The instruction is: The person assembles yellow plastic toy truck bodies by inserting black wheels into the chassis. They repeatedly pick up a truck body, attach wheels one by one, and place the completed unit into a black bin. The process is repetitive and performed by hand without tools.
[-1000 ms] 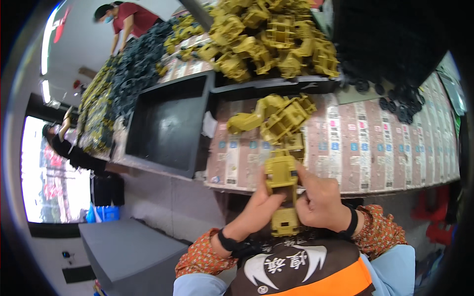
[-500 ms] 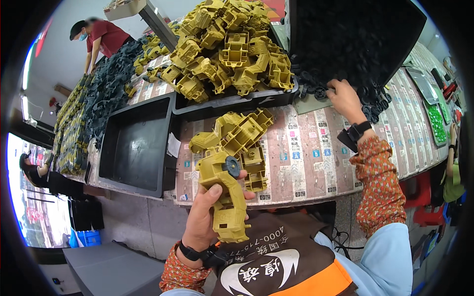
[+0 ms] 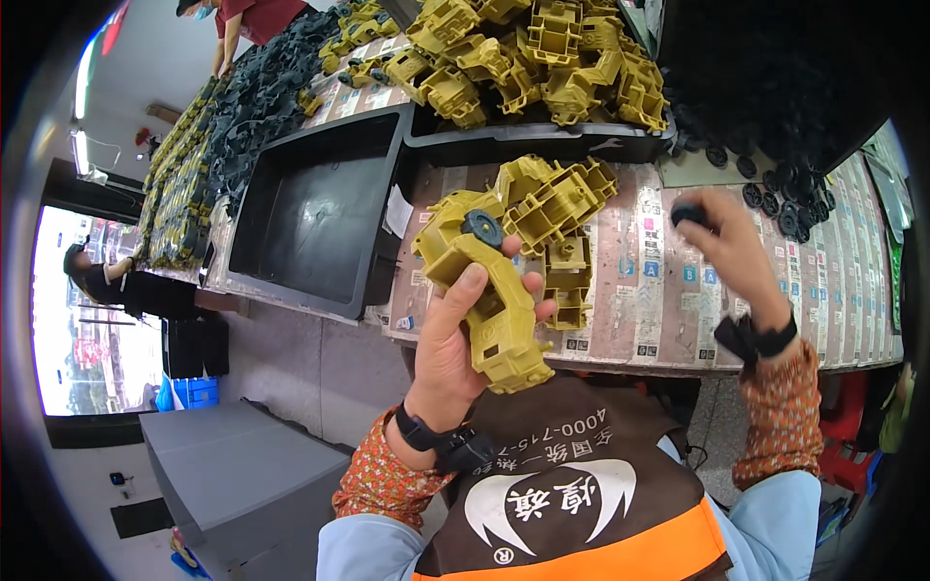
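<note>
My left hand [image 3: 453, 324] is wrapped round a yellow plastic toy vehicle body [image 3: 506, 337], held tilted above the table's near edge. One dark wheel [image 3: 481, 228] sits on the side of that body, near its upper end. To the right, my right hand [image 3: 731, 242] pinches a black toy wheel [image 3: 688, 213] between thumb and fingers, over the table and apart from the body. Just beyond my left hand, several more yellow vehicle bodies [image 3: 572, 208] lie together on the table.
A black tray [image 3: 373, 232] stands at left, beside a black bin [image 3: 523, 143] heaped with yellow bodies. Loose black wheels [image 3: 790, 198] spill from a dark container at the right. Dark parts [image 3: 257, 126] and rows of yellow pieces cover the far left, where a person in red [image 3: 260, 17] leans over.
My right hand has come away from the wheel pile toward me, now with a wheel in its fingers. My left hand still grips the vehicle body; the whole view has shifted.
</note>
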Demonstrator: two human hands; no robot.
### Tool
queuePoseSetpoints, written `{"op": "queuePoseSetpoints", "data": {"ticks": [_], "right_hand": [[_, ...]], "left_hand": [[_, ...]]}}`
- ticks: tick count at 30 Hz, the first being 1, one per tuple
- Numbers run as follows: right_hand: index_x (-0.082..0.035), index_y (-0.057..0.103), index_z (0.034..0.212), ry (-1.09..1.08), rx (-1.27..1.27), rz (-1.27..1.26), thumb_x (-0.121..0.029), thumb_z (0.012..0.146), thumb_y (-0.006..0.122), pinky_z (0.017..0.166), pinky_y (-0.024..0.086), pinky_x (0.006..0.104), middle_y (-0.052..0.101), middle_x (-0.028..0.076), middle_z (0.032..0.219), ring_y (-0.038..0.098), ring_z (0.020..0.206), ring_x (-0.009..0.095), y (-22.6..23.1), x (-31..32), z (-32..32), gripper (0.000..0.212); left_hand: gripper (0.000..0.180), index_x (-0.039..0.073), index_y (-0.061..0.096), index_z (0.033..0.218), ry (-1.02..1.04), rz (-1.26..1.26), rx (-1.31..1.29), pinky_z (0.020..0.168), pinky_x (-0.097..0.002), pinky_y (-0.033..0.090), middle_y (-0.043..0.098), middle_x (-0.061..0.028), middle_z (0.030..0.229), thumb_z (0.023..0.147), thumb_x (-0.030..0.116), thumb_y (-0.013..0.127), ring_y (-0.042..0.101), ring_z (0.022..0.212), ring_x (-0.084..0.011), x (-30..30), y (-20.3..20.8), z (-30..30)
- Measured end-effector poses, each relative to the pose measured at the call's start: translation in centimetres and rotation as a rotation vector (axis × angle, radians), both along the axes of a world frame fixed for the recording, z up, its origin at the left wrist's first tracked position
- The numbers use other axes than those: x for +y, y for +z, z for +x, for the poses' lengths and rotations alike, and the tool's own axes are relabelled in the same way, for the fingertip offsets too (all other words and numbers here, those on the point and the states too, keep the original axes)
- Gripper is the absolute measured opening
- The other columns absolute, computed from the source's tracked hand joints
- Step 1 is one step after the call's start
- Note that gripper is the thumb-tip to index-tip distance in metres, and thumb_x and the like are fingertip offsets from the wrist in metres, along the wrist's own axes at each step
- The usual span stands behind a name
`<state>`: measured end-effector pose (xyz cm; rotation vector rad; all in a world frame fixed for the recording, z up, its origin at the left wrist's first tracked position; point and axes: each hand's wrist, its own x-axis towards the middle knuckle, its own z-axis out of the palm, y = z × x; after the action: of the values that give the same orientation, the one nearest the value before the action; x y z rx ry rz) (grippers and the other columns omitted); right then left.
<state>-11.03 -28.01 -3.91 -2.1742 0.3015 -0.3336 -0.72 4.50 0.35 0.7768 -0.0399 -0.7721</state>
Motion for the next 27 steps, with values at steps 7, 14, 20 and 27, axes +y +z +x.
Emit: {"op": "queuePoseSetpoints", "data": {"ticks": [7, 14, 20, 27], "right_hand": [[-0.001, 0.068, 0.116, 0.106, 0.036, 0.547, -0.005, 0.092, 0.071, 0.062, 0.05, 0.0239, 0.068, 0.003, 0.086, 0.062, 0.07, 0.006, 3.3, 12.7, -2.4, 0.024], [-0.001, 0.064, 0.125, 0.107, -0.03, 0.442, 0.002, 0.09, 0.067, 0.073, 0.057, 0.0342, 0.073, 0.02, 0.098, 0.075, 0.084, 0.03, 3.9, 16.7, -2.3, 0.035], [0.0, 0.061, 0.131, 0.128, -0.008, 0.466, 0.004, 0.089, 0.063, 0.072, 0.056, 0.0372, 0.072, 0.022, 0.1, 0.074, 0.083, 0.034, 3.7, 16.9, -2.8, 0.042], [0.004, 0.056, 0.137, 0.17, -0.125, 0.176, 0.003, 0.088, 0.06, 0.069, 0.057, 0.0439, 0.07, 0.025, 0.094, 0.071, 0.078, 0.041, 3.0, 17.5, -3.7, 0.049]], "left_hand": [[0.041, 0.007, 0.052, 0.139, 0.079, 0.038, -0.08, 0.091, -0.0466, 0.064, 0.063, -0.0083, 0.131, 0.103, 0.022, 0.065, 0.069, 0.109, -0.0217, -1.6, -0.3, -0.8], [0.036, 0.002, 0.055, 0.133, 0.158, 0.128, -0.258, 0.087, -0.0432, 0.064, 0.066, -0.0093, 0.122, 0.102, 0.015, 0.067, 0.072, 0.099, -0.0217, -1.5, -0.7, -1.5], [0.033, 0.0, 0.056, 0.13, 0.265, 0.149, -0.377, 0.088, -0.0459, 0.065, 0.067, -0.0138, 0.115, 0.103, 0.017, 0.064, 0.071, 0.096, -0.0226, -2.0, -0.6, -2.2], [0.051, 0.005, 0.043, 0.142, 0.299, 0.069, -0.392, 0.086, -0.0433, 0.064, 0.064, -0.0154, 0.123, 0.098, 0.003, 0.068, 0.071, 0.096, -0.0235, -1.9, -1.6, -2.0]]}}
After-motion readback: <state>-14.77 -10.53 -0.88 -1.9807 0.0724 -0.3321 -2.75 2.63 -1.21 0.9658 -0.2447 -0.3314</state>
